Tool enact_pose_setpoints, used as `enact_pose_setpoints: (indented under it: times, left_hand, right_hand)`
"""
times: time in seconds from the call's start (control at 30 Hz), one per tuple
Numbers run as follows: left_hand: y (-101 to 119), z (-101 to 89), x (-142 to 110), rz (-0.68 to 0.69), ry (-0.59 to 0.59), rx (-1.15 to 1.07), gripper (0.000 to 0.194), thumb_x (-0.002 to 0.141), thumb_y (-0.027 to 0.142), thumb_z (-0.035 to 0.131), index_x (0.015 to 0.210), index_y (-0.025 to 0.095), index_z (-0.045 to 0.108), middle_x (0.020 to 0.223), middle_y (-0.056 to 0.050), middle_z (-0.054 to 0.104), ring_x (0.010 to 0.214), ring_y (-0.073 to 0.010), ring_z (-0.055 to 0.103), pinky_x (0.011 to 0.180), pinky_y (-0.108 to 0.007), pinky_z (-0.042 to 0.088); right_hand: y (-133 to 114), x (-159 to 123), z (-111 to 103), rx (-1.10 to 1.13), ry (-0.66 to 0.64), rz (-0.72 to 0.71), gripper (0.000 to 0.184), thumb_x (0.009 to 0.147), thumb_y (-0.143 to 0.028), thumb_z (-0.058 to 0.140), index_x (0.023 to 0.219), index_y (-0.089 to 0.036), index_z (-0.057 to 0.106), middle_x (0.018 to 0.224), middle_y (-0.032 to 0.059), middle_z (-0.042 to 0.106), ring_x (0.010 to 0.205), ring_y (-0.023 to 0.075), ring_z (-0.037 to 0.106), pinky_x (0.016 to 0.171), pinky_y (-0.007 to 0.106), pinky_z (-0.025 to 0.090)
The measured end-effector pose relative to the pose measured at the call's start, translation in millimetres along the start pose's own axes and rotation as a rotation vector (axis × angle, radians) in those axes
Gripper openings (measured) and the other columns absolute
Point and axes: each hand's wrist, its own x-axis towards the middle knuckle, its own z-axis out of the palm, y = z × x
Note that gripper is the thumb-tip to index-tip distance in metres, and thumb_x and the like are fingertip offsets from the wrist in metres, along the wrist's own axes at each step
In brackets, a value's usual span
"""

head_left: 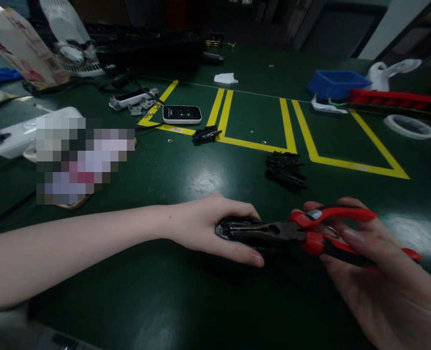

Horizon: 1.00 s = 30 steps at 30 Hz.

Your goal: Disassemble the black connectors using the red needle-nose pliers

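My left hand (215, 228) is closed round a black plastic part (227, 230) low over the green table, thumb on the near side. In my right hand (376, 262) are needle-nose pliers (319, 231) with red and black handles. Their dark jaws point left and lie over the black part; whether they grip it I cannot tell. Beyond my hands, a cluster of similar black parts (285, 170) lies on the table. A smaller black piece (206, 134) rests farther left by the yellow tape.
Yellow tape (255, 144) marks bays on the table. A white device with green lights (182, 114) sits at the left bay. Also about are a power strip (18, 133), a blue bin (337, 86), a red brush-like strip (401, 103) and a tape roll (408, 126). A pixelated object (91, 163) lies left.
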Motion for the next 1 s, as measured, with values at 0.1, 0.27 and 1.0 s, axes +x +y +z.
enact_pose_setpoints:
  times: [0.1, 0.27, 1.0]
  left_hand:
    - [0, 0.3, -1, 0.015, 0.002, -0.015, 0.041, 0.088, 0.048, 0.089, 0.106, 0.016, 0.070, 0.084, 0.001, 0.069, 0.074, -0.0149, 0.066, 0.062, -0.023, 0.048]
    - [-1, -0.2, -2, 0.035, -0.003, 0.000, 0.041, 0.091, 0.045, 0.087, 0.110, 0.014, 0.070, 0.085, 0.000, 0.070, 0.074, -0.0153, 0.067, 0.062, -0.024, 0.048]
    - [-1, 0.0, -1, 0.006, -0.001, -0.003, 0.044, 0.089, 0.048, 0.088, 0.109, 0.014, 0.070, 0.085, 0.001, 0.069, 0.075, -0.0151, 0.066, 0.063, -0.024, 0.047]
  right_hand:
    - [0, 4, -8, -0.031, -0.016, 0.025, 0.067, 0.052, -0.027, 0.102, 0.114, -0.033, 0.077, 0.117, 0.0019, 0.085, 0.110, 0.0337, 0.082, 0.083, 0.039, 0.073]
    - [6, 7, -19, 0.042, -0.014, -0.044, 0.053, 0.060, -0.030, 0.094, 0.109, -0.036, 0.074, 0.120, 0.0004, 0.083, 0.114, 0.0360, 0.081, 0.091, 0.050, 0.071]
    - [-6, -2, 23, -0.049, 0.285, 0.138, 0.086, 0.011, -0.033, 0.103, 0.094, -0.030, 0.084, 0.104, 0.0023, 0.087, 0.091, 0.0299, 0.085, 0.067, 0.024, 0.067]
